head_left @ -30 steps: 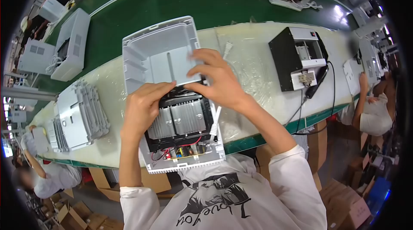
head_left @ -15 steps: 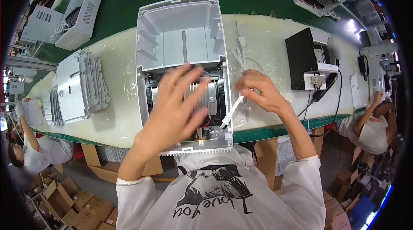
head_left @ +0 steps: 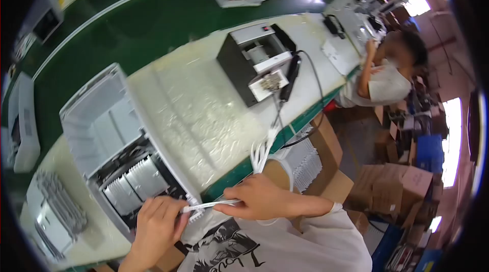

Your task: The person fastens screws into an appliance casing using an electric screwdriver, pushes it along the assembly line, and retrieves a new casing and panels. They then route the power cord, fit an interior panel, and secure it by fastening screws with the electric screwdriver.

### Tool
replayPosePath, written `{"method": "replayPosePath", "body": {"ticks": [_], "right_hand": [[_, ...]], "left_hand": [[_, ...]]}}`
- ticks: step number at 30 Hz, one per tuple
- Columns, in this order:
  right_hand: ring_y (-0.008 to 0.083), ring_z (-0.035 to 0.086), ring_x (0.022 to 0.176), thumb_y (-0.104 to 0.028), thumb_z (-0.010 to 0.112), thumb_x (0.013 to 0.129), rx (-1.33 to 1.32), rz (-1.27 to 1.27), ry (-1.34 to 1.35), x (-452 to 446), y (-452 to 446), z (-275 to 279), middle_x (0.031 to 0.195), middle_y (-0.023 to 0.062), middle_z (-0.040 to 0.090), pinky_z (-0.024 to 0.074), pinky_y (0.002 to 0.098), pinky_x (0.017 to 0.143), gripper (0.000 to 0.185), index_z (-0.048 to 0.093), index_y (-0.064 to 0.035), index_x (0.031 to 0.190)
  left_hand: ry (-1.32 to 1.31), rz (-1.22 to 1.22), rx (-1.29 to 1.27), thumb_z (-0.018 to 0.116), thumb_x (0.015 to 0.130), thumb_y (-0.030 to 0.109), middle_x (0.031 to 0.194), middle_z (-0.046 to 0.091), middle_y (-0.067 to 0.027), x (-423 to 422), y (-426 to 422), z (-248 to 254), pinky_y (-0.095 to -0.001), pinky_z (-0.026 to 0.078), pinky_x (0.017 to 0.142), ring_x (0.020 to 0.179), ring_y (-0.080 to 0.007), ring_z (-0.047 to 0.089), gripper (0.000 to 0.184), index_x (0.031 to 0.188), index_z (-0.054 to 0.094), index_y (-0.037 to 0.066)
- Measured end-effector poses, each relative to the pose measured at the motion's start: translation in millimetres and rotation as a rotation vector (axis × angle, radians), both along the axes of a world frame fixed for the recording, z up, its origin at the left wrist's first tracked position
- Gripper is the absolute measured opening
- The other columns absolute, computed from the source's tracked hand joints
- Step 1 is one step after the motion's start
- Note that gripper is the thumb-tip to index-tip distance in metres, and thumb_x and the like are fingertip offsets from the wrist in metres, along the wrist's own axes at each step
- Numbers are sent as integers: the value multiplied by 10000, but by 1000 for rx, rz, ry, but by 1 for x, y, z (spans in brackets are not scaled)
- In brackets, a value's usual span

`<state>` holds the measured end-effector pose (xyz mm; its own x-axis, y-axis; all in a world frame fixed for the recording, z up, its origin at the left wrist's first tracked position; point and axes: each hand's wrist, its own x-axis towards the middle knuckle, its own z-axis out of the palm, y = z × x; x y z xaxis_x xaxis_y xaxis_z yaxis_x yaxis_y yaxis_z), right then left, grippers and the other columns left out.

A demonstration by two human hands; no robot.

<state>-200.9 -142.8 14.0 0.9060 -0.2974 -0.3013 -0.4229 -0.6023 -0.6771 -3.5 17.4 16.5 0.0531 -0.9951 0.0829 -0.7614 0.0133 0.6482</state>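
Change: left hand (head_left: 157,221) has come away from the finned block (head_left: 133,185) inside the white casing (head_left: 104,132), lower left of frame | Grip: it pinches white cord (head_left: 210,204); right hand (head_left: 261,198) closes round its bundle (head_left: 261,156), lower centre | Cord: stretched between hands | Meaning: work's shifted to cord

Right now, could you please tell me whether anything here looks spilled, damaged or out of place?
Nothing stands out as spilled or damaged. The white housing is open, its finned metal block exposed, and the white cord runs between the left hand and the right hand. Blur hides fine detail.
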Motion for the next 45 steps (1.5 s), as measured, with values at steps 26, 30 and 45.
{"method": "replayPosePath", "body": {"ticks": [26, 30, 45], "right_hand": [[78, 532, 600, -122, 738, 814, 595, -140, -134, 43, 7, -38, 678, 56, 636, 409, 235, 514, 144, 684, 11, 795], [99, 518, 554, -120, 754, 789, 484, -127, -131, 48, 8, -27, 665, 56, 634, 376, 258, 489, 127, 704, -4, 776], [40, 541, 674, -145, 751, 793, 919, -184, 53, 41, -13, -69, 677, 8, 651, 408, 214, 623, 148, 716, -6, 759]], "left_hand": [[89, 81, -114, 753, 720, 44, 790, 609, -64, 6, 14, -31, -341, 468, 624, 712, -233, 589, 239, 928, 636, 52], [72, 76, -144, 754, 712, 31, 785, 606, -61, 6, 15, -31, -338, 462, 612, 701, -233, 585, 251, 921, 615, 52], [-55, 87, -21, 718, 738, 30, 698, 563, -75, -8, 5, -24, -363, 442, 617, 633, -263, 530, 182, 832, 563, 46]]}}
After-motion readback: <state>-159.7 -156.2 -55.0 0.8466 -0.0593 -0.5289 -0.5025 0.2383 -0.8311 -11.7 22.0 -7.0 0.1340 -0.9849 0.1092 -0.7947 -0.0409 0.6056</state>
